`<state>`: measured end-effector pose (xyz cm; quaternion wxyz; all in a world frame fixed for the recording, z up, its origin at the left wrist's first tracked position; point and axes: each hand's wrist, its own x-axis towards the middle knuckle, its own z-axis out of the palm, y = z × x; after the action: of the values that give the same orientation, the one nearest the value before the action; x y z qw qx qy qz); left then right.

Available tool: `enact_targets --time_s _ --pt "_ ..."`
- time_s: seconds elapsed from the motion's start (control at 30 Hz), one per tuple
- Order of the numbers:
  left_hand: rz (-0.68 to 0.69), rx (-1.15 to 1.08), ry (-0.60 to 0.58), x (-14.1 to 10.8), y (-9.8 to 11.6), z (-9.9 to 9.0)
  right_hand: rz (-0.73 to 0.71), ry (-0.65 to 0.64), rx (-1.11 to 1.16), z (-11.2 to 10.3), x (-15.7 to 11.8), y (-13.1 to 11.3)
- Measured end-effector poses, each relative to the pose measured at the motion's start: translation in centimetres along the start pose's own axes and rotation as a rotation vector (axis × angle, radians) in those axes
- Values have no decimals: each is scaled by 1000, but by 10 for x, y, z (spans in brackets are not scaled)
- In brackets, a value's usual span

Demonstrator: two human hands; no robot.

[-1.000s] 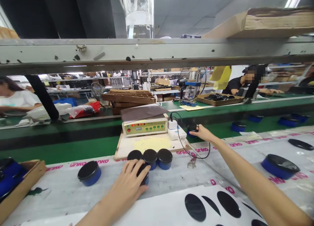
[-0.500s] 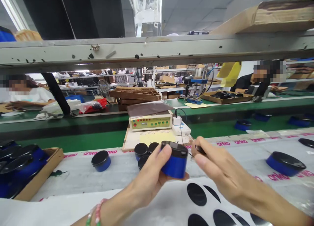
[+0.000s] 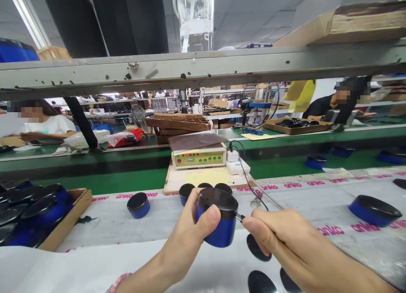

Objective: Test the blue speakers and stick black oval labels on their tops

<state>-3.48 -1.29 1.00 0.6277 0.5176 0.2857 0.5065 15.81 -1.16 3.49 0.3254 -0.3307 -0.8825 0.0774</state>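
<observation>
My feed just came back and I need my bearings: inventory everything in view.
held container: one, blue, black top, front centre
metal-tipped piece: one, silver and black, at the held container's right side
other containers: at least five, blue and black, on the bench; more on the green belt and in the box
box: one, brown, left
control box: one, cream, centre
ovals: at least three, black, on the white sheet
jug: one, clear, top centre
co-workers: two, white and black tops, far side
background: cluttered, too small to itemise
left hand: one, bare, grip on held container
right hand: one, bare, grip on metal-tipped piece
</observation>
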Motion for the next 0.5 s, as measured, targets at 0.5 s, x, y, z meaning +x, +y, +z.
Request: enact_targets --time_s 0.5 --pt "1096 1250 9 -1 14 0 43 -50 212 17 -6 17"
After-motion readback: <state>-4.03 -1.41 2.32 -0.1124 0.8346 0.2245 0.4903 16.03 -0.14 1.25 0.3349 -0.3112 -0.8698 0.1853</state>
